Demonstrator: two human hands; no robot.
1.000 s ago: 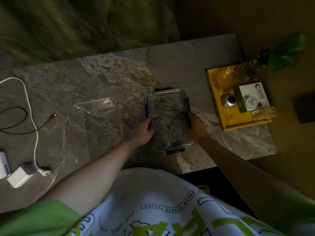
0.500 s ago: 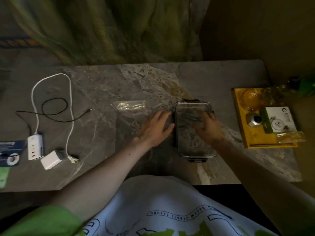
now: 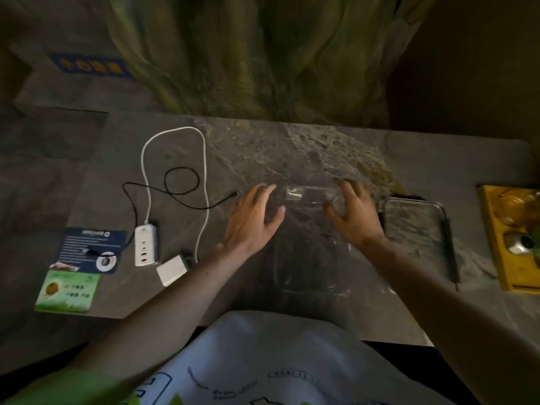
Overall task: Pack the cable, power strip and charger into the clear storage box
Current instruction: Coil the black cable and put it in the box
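1. While neither hand has hold of anything, both hover with fingers spread and loosely extended: left hand [image 3: 251, 220] at the left side of the clear storage box [image 3: 306, 197], right hand [image 3: 355, 217] at its right side. Contact with the walls: cannot tell, since the clear plastic is nearly invisible in this dim light.
2. Box stands open-topped at the centre of the table [image 3: 438, 159], between the two hands, long axis near-to-far. No contents visible. Its lid [image 3: 415, 229] lies flat just right of the box, beyond the right hand.
3. Key relation: all three items to pack lie left of the box, on the outer side of the left hand. Left hand is plainly the nearer; the right would have to cross over the box.
4. Closest item is the cable [image 3: 222, 201], black and loosely looped. Its free plug end lies just left of the left fingertips, loops trailing off to the far left.
5. Power strip [image 3: 145, 244]: well left of the box, long axis near-to-far, parallel to the box's. Its white cord [image 3: 175, 129] arcs toward the far edge and returns to a plug beside the charger.
6. Charger [image 3: 171, 270]: white block just near-right of the strip, lying skewed.
7. Judgement: packing not yet begun. The next move looks like a leftward reach by the left hand. Loose loops and cord will probably need gathering to fit.
8. Yellow tray [image 3: 493, 258] at the right edge, not involved.
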